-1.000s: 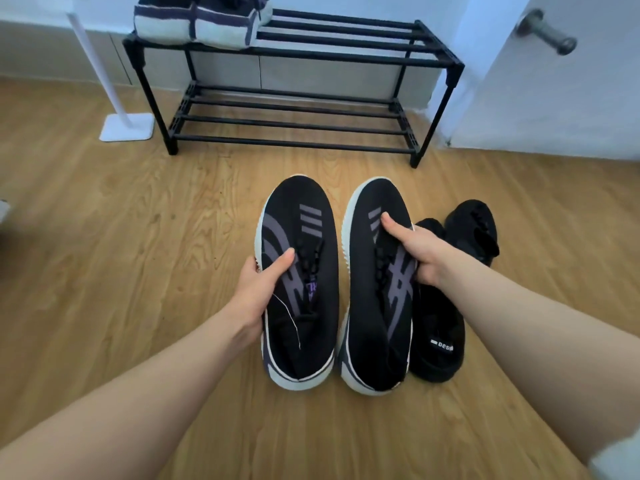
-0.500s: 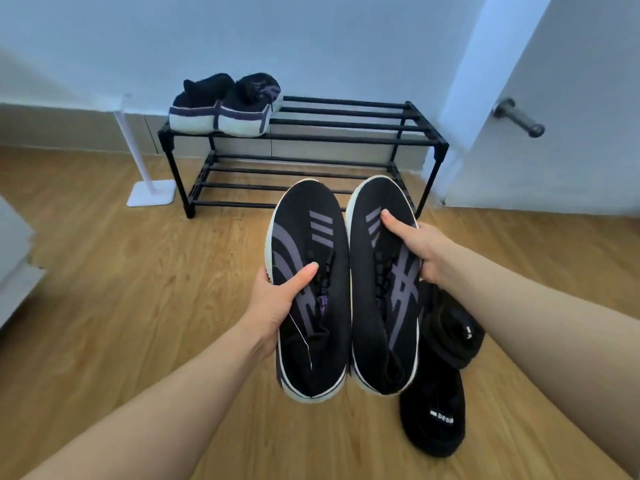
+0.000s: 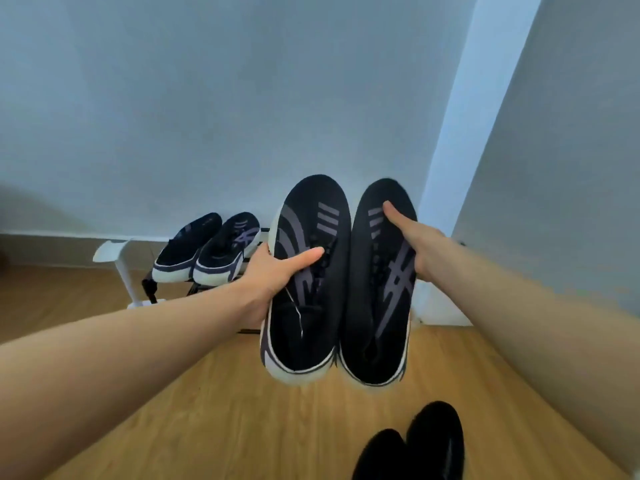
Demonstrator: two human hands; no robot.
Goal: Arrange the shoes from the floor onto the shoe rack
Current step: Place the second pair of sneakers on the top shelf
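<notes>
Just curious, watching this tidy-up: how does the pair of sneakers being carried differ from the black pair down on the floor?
The carried sneakers are up in the air, one in the left hand and one in the right hand; the black pair lies on the wooden floor. The carried sneakers show purple stripes and white soles; the black pair looks plain black. Both pairs sit side by side.

A big pale blue-grey wall (image 3: 214, 98) fills the top. A brighter white strip (image 3: 481, 109) runs up it on the right, next to a grey door (image 3: 568, 168). Below is a light brown wood floor (image 3: 221, 420). A white stand (image 3: 121, 271) sits on the floor by the wall at left.
</notes>
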